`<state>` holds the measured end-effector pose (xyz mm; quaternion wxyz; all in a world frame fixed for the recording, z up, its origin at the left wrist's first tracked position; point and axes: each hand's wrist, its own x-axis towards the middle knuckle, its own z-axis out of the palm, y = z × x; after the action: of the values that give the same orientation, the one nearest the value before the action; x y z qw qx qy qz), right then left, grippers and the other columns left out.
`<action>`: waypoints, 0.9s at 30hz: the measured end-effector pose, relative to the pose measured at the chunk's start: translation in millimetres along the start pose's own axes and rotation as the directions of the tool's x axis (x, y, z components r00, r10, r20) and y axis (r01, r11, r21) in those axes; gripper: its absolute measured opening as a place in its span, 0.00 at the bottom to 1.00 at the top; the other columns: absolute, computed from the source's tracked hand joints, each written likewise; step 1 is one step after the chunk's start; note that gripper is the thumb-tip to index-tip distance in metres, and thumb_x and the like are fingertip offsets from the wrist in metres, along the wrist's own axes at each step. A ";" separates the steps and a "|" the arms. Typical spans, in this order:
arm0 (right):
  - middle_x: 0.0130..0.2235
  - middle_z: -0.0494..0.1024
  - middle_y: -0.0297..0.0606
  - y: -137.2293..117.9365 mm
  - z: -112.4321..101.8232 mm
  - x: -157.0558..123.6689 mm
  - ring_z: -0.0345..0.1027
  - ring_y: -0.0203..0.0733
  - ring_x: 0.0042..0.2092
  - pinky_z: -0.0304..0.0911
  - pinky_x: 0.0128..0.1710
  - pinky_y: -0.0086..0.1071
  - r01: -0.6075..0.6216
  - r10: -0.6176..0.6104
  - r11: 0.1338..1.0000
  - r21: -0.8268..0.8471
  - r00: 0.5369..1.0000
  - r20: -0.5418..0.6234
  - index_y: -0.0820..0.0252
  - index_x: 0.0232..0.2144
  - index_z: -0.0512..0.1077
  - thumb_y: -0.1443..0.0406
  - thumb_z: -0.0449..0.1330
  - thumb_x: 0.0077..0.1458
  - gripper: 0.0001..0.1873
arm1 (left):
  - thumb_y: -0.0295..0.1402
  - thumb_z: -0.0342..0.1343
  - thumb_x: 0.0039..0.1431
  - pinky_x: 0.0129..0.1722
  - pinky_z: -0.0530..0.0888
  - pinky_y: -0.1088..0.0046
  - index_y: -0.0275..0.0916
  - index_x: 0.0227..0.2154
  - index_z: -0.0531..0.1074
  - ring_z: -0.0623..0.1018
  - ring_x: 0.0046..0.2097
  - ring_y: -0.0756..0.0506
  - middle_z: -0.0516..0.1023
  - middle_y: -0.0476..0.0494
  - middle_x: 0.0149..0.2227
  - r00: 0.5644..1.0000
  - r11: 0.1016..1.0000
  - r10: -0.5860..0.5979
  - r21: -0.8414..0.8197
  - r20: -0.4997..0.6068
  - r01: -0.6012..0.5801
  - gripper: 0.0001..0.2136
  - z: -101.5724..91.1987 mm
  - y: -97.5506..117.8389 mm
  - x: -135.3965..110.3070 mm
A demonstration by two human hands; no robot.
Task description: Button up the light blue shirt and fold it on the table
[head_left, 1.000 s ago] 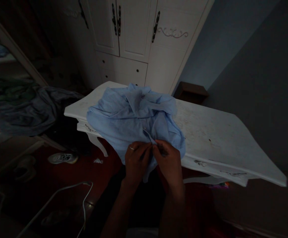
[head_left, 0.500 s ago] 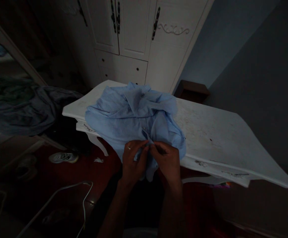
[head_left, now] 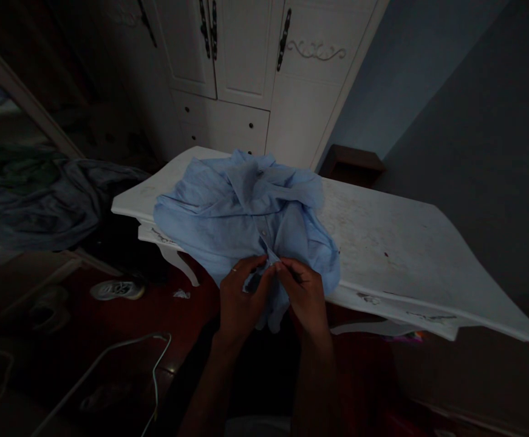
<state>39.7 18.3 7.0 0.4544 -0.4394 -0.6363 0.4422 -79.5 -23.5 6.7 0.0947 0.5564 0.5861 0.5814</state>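
Note:
A light blue button-up shirt [head_left: 200, 230] lies spread and wrinkled over the left part of a white table [head_left: 392, 249], its lower part hanging past the front edge. My left hand [head_left: 242, 297] pinches the shirt's front placket between thumb and fingers; a ring shows on one finger. Opposite it, my right hand [head_left: 304, 294] grips the same strip of cloth, the fingertips of both hands nearly meeting. A small button [head_left: 264, 233] shows on the placket just above them. Whether a button sits between my fingertips is hidden.
Behind the table stands a white wardrobe [head_left: 241, 67] with dark handles. Dark grey clothing [head_left: 64, 200] is heaped at the left. On the red floor lie a shoe [head_left: 117, 290] and a pale cable [head_left: 109, 349]. A brown wooden box-like piece [head_left: 353, 164] stands by the wall.
My left hand has shifted slightly left and its fingers have moved a little on the placket. Both hands still hold the shirt, which lies almost as before; the view has moved slightly.

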 end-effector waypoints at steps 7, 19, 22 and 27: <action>0.32 0.80 0.33 17.2 6.5 1.4 0.71 0.37 0.34 0.64 0.35 0.29 -0.062 0.067 0.978 0.198 0.998 -0.016 0.57 0.35 0.80 0.57 0.61 0.56 0.12 | 0.32 0.58 0.59 0.43 0.77 0.70 0.39 0.40 0.77 0.80 0.41 0.47 0.82 0.45 0.39 0.997 0.996 -0.072 -0.050 0.014 0.073 0.08 0.6 -0.8 -1.0; 0.32 0.81 0.34 18.4 18.8 0.9 0.72 0.36 0.32 0.66 0.35 0.30 -0.132 0.182 0.905 0.405 0.979 -0.088 0.57 0.32 0.80 0.57 0.66 0.49 0.11 | 0.34 0.57 0.58 0.44 0.76 0.70 0.40 0.41 0.76 0.80 0.41 0.47 0.81 0.45 0.39 0.977 0.974 -0.207 -0.080 0.050 0.210 0.09 2.0 -2.8 2.2; 0.31 0.81 0.35 15.3 23.4 -0.5 0.73 0.37 0.32 0.67 0.36 0.30 -0.118 0.177 0.923 0.366 0.975 -0.133 0.58 0.33 0.79 0.58 0.67 0.48 0.12 | 0.34 0.56 0.57 0.42 0.76 0.70 0.39 0.40 0.76 0.79 0.41 0.46 0.81 0.45 0.38 0.966 0.957 -0.257 -0.129 0.030 0.258 0.09 3.9 -5.4 0.8; 0.27 0.78 0.33 8.3 29.8 -3.8 0.73 0.38 0.31 0.68 0.33 0.31 -0.090 0.134 0.960 0.264 0.979 -0.152 0.59 0.45 0.73 0.59 0.65 0.51 0.19 | 0.33 0.58 0.54 0.40 0.75 0.70 0.38 0.38 0.76 0.79 0.39 0.47 0.80 0.45 0.37 0.940 0.921 -0.339 -0.224 -0.049 0.320 0.09 8.5 -10.9 -1.0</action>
<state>12.9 11.5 -7.5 0.5335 -0.4485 -0.5072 0.5069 -78.6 -16.1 -5.0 0.2247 0.4109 0.6092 0.6400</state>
